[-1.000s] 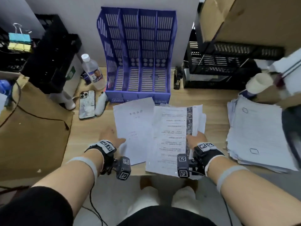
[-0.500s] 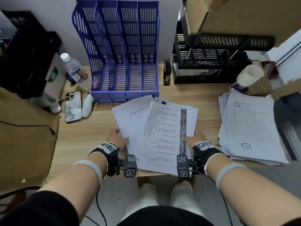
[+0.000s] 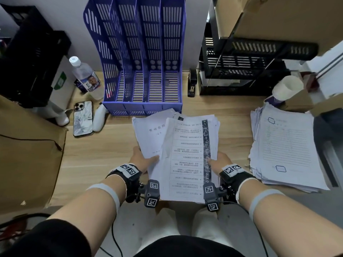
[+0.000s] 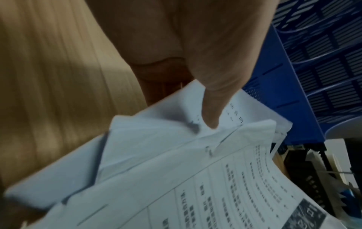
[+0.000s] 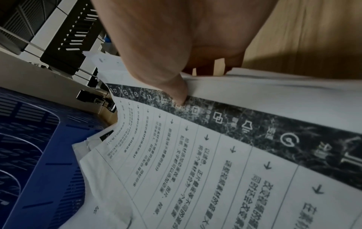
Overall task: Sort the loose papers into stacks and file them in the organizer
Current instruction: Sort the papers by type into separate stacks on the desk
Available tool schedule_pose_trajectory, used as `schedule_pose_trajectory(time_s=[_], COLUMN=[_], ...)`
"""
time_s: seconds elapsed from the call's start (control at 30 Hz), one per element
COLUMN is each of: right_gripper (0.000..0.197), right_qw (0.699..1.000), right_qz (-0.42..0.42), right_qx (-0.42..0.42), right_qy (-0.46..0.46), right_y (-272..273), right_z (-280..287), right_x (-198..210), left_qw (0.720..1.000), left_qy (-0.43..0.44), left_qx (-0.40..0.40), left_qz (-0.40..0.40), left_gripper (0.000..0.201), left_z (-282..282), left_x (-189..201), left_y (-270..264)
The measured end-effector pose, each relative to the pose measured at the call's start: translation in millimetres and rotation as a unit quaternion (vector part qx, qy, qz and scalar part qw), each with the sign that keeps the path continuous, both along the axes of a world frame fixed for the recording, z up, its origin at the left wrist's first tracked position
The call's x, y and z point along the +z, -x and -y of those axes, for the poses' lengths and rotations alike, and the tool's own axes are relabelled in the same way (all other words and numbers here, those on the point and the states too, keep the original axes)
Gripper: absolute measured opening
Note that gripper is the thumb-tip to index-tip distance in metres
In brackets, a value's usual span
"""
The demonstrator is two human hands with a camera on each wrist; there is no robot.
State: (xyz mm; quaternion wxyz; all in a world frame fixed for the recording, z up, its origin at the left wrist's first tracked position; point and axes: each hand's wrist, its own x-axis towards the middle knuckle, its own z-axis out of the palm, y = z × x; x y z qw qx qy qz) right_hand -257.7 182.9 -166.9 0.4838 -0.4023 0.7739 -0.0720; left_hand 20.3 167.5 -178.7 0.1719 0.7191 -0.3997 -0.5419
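Left hand (image 3: 143,160) gripped the near-left edge of the paper bundle (image 3: 187,156), thumb on top, fingers beneath. Right hand (image 3: 219,162) gripped the near-right edge likewise, thumb pressed on the dark printed strip. Bundle held raised over the near edge of the wooden desk (image 3: 104,145), with a title sheet fanned out to the left under the printed top sheet. Far corner of the bundle just short of the front lip of the blue organizer (image 3: 144,71); contact cannot be told.

Organizer stood upright against the far wall, four compartments facing near. Left of the organizer: water bottle (image 3: 86,78), phone (image 3: 83,118) lying flat, white device (image 3: 99,117) beside the phone. Far left: black crate (image 3: 31,58) and brown cardboard (image 3: 27,154). Right of the organizer: black stapler (image 3: 192,84), then black wire trays (image 3: 246,67). Right side of desk: second paper stack (image 3: 285,147), well apart from the bundle, with a paper cup (image 3: 286,88) tipped at its far edge. Nothing stood between the bundle and the organizer openings.

Against the earlier frames: two separate sheaves, spread side by side on the desk, drawn together into one overlapping bundle. Hands moved closer together. Second paper stack unchanged.
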Motion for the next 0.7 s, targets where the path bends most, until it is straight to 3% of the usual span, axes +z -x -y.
schedule_pose_trajectory(time_s=[0.07, 0.17, 0.33, 0.4, 0.5, 0.53, 0.63, 0.7], right_gripper=[0.041, 0.044, 0.024, 0.02, 0.01, 0.019, 0.075, 0.084], right_qw=[1.0, 1.0, 0.999, 0.998, 0.997, 0.996, 0.991, 0.984], right_qz=[0.009, 0.012, -0.017, -0.015, 0.014, 0.029, 0.063, 0.084], right_qx=[0.011, 0.016, -0.026, -0.049, -0.075, -0.082, -0.107, -0.135], right_qy=[0.002, 0.014, -0.009, -0.024, -0.03, -0.026, -0.055, -0.079], right_y=[0, 3, 17, 18, 12, 11, 12, 12], right_z=[0, -1, -2, -3, -1, 2, 13, 18], right_x=[2, 3, -3, -6, -8, -12, -25, -17], left_qw=[0.996, 0.983, 0.976, 0.976, 0.978, 0.979, 0.977, 0.978], left_qy=[0.007, -0.046, -0.103, -0.109, -0.111, -0.112, -0.115, -0.115], left_qx=[-0.061, -0.137, -0.127, -0.113, -0.104, -0.101, -0.081, -0.076], left_qz=[-0.065, -0.114, -0.141, -0.148, -0.141, -0.139, -0.158, -0.158], left_gripper=[0.056, 0.067, 0.065, 0.054, 0.019, 0.018, 0.026, 0.024], left_z=[-5, -12, -13, -11, -10, -11, -12, -10], left_x=[0, -4, -5, 11, 23, 24, 29, 33], left_y=[8, 12, -1, -2, -1, -1, -6, -7])
